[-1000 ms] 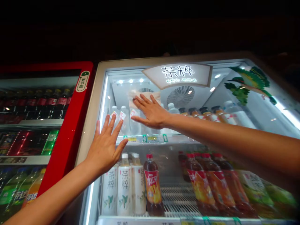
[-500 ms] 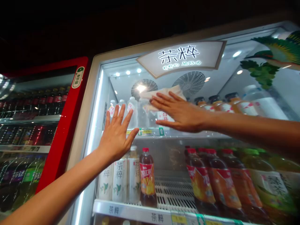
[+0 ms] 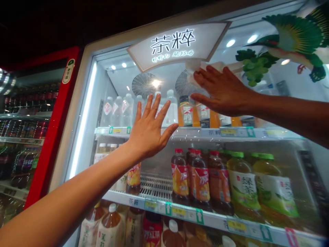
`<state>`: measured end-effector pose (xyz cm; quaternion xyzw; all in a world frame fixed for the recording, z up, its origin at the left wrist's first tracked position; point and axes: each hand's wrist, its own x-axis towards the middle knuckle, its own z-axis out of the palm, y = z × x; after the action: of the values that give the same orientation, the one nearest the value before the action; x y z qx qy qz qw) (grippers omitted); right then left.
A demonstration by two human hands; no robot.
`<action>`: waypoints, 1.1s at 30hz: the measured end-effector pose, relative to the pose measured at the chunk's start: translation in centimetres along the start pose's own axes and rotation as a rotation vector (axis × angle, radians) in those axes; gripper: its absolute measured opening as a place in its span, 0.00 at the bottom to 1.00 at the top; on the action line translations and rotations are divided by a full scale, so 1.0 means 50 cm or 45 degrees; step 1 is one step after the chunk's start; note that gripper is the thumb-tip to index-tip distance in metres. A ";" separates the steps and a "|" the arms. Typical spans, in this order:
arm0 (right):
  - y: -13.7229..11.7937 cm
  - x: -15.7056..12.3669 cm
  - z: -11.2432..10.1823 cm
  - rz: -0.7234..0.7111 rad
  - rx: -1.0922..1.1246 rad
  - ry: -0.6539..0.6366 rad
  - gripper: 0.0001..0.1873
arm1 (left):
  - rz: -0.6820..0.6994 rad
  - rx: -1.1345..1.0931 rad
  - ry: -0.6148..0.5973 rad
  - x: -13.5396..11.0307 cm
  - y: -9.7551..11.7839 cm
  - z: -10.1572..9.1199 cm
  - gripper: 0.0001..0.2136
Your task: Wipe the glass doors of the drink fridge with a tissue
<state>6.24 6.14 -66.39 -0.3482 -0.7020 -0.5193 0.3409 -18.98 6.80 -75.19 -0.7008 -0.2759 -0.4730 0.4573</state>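
Observation:
My left hand point(image 3: 151, 133) lies with fingers spread against the glass door point(image 3: 156, 159) of a lit drinks fridge, or just in front of it; the exact contact is hard to see. My right hand point(image 3: 223, 91) presses a whitish cloth point(image 3: 193, 66) flat to the glass beneath its outstretched fingers. The cloth's edges show above and left of the fingers, just under the fan-shaped sign point(image 3: 177, 44); the palm hides the rest. Behind the glass near this hand stand orange-coloured bottles point(image 3: 187, 111).
Red-capped tea bottles point(image 3: 180, 175) and green-capped bottles point(image 3: 243, 181) stand on the middle shelf. More bottles point(image 3: 111, 223) fill the shelf below. A bird decoration point(image 3: 293, 37) sits at the upper right. A second, red-framed fridge point(image 3: 55, 127) is to the left.
My right hand has slid the cloth rightward across the glass, from over the left fan to beyond the right one. My left hand stays spread, now lower relative to the sign. The view has shifted right and down.

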 end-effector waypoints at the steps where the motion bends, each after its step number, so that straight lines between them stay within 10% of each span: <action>1: 0.007 -0.011 -0.001 0.002 0.004 0.010 0.58 | 0.003 0.001 -0.010 0.005 0.017 0.004 0.35; 7: 0.033 -0.108 -0.005 -0.418 0.028 -0.019 0.50 | 0.023 -0.040 -0.029 0.020 0.088 0.034 0.35; 12: 0.099 -0.131 -0.023 0.021 -0.077 0.111 0.60 | 0.018 -0.084 -0.056 0.021 0.128 0.065 0.35; 18: 0.045 -0.233 -0.030 -0.266 0.055 0.012 0.48 | 0.010 -0.148 -0.096 0.002 0.156 0.080 0.39; 23: 0.045 -0.247 -0.044 0.115 -0.050 -0.026 0.44 | -0.034 -0.154 -0.162 -0.035 0.166 0.076 0.37; 29: -0.029 -0.340 -0.038 -0.171 -0.027 -0.169 0.42 | -0.004 -0.156 -0.273 -0.110 0.175 0.053 0.38; 33: -0.021 -0.363 -0.042 0.050 -0.122 -0.101 0.37 | -0.009 -0.120 -0.361 -0.162 0.189 0.043 0.38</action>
<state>15.14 1.42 -81.67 -0.3982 -0.6823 -0.5314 0.3057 -13.61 5.04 -86.47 -0.7803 -0.3176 -0.3834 0.3785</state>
